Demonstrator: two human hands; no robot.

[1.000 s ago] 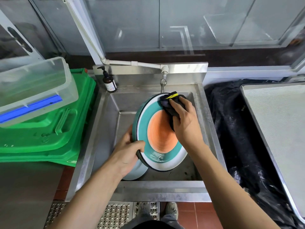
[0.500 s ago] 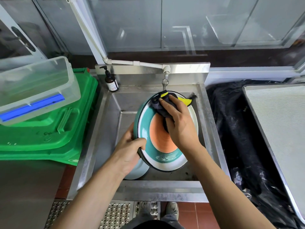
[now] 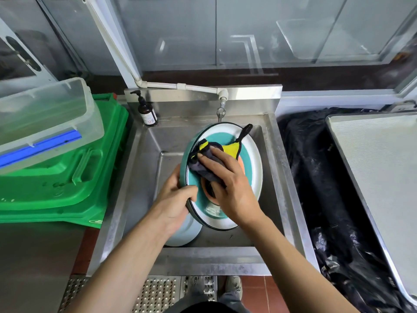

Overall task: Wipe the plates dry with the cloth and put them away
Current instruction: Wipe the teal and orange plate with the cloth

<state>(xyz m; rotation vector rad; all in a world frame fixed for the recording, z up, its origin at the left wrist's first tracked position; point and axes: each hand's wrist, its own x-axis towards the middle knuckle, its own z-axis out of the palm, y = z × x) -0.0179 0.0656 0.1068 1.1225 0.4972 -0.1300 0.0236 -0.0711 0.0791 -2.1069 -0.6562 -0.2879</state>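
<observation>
Pressing under the right fingers (image 3: 208, 160), the cloth (image 3: 203, 170) covers the plate (image 3: 252, 168).

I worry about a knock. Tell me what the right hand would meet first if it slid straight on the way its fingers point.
The right hand points up-left across the plate, pressing the cloth. Going on, it would probably first cross the plate's left rim, then meet the sink wall; depth is unclear.

Two plates (image 3: 252, 154) (image 3: 187, 233), one cloth (image 3: 207, 168), one pump bottle (image 3: 147, 111), two hands (image 3: 173, 204) (image 3: 232, 190).
</observation>
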